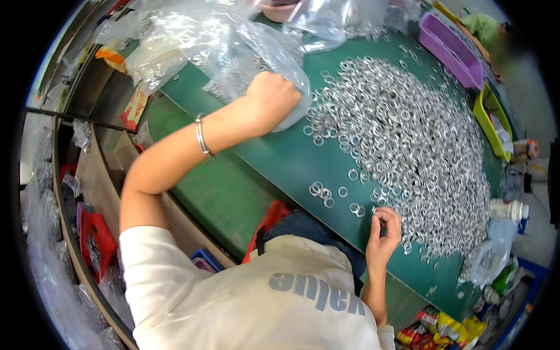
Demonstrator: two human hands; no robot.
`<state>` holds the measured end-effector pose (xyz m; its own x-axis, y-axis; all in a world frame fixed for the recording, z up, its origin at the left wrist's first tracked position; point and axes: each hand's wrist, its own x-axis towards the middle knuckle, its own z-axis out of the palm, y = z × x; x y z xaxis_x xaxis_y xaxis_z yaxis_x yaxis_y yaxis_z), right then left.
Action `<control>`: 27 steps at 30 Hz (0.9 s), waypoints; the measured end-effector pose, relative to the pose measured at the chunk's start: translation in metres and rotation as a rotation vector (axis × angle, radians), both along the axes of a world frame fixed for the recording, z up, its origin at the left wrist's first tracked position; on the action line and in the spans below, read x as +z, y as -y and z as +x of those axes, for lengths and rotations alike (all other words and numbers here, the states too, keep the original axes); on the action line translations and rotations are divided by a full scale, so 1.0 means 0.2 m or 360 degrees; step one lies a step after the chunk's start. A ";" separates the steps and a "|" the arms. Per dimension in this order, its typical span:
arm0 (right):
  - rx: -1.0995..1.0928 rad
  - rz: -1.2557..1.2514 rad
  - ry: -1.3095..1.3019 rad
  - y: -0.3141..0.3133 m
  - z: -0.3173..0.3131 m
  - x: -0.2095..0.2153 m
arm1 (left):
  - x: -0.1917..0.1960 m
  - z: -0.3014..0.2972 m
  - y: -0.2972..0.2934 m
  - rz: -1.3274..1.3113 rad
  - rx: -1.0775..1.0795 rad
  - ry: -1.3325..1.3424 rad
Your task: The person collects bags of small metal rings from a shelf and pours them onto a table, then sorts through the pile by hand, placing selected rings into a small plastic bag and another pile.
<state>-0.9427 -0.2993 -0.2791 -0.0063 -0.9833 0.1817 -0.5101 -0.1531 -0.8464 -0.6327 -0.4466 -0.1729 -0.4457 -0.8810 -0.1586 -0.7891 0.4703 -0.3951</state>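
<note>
A large heap of small silver metal rings (402,140) covers the green table (274,157). My left hand (271,96) reaches far forward, closed in a fist on a clear plastic bag (210,46) that holds more rings. A metal bangle (202,135) sits on that wrist. My right hand (383,230) is at the near edge of the heap, its fingertips pinched together on a few rings. A few loose rings (322,192) lie apart from the heap, just left of that hand.
A purple tray (449,49) and a yellow-green tray (493,119) stand along the table's right side, with a white bottle (508,209) below them. Snack packets (449,326) lie at lower right. A red stool (96,233) and bagged rings (41,262) are on the left. Another person (484,26) is at top right.
</note>
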 end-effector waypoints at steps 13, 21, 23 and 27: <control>0.0223 0.0443 0.1513 -0.07 0.05 0.21 | -0.51 0.35 0.35 -0.0241 0.0088 -0.0088; 0.0219 0.0457 0.1479 -0.08 0.07 0.25 | -0.46 0.26 0.36 -0.0179 0.0220 -0.0212; 0.0216 0.0450 0.1502 -0.09 0.08 0.27 | -0.43 0.30 0.33 -0.0138 0.0172 -0.0325; 0.0188 0.0451 0.1501 -0.10 0.08 0.25 | -0.34 0.28 0.24 -0.0192 0.0073 -0.0489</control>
<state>-0.9270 -0.2796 -0.2296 0.0735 -0.9933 -0.0891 0.3965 0.1111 -0.9113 -0.5769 -0.4949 -0.2407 -0.4158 -0.9056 0.0840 -0.8994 0.3957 -0.1860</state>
